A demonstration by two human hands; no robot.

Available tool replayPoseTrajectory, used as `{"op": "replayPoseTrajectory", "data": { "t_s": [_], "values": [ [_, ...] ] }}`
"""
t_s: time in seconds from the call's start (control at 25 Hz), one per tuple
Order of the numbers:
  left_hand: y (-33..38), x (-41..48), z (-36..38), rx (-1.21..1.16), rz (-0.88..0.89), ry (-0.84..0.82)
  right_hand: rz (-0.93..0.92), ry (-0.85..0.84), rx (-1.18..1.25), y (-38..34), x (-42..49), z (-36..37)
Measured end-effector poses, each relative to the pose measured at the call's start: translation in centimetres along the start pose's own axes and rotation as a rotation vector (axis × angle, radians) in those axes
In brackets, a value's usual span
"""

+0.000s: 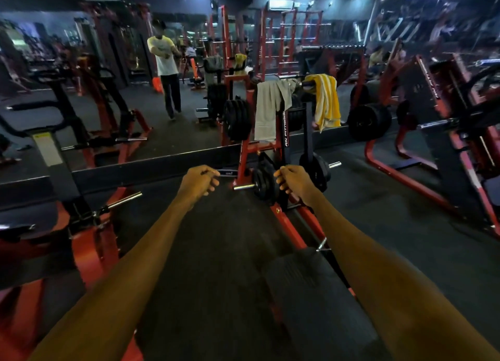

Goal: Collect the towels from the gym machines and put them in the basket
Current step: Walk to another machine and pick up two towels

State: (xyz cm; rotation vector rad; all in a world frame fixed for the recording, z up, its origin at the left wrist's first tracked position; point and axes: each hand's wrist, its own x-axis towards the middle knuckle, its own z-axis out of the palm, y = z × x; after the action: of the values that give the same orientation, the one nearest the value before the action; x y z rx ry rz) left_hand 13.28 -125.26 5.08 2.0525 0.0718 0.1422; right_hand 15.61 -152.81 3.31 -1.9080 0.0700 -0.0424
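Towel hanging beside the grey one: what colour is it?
That towel is yellow with white stripes; head view.

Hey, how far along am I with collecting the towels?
Done: cannot tell, as no basket is in view. In hand: nothing; the left hand and right hand are curled empty, stretched toward the machine. Left: the grey towel and yellow towel hang over its bar.
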Motion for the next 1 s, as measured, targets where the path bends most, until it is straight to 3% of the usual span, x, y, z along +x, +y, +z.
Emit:
{"op": "replayPoseTrajectory", "data": {
  "t_s": [0.36, 1.0],
  "values": [
    [-1.2, 27.2, -1.3, -0.068, 0.013, -0.102, 0.048, 0.127, -0.007, -5.6, 23.2, 4.8],
    [0.4, 71.8, 7.2, -0.057, 0.121, -0.213, 0.122, 0.310, -0.033, -5.5, 65.9, 2.4]
  ]
}}
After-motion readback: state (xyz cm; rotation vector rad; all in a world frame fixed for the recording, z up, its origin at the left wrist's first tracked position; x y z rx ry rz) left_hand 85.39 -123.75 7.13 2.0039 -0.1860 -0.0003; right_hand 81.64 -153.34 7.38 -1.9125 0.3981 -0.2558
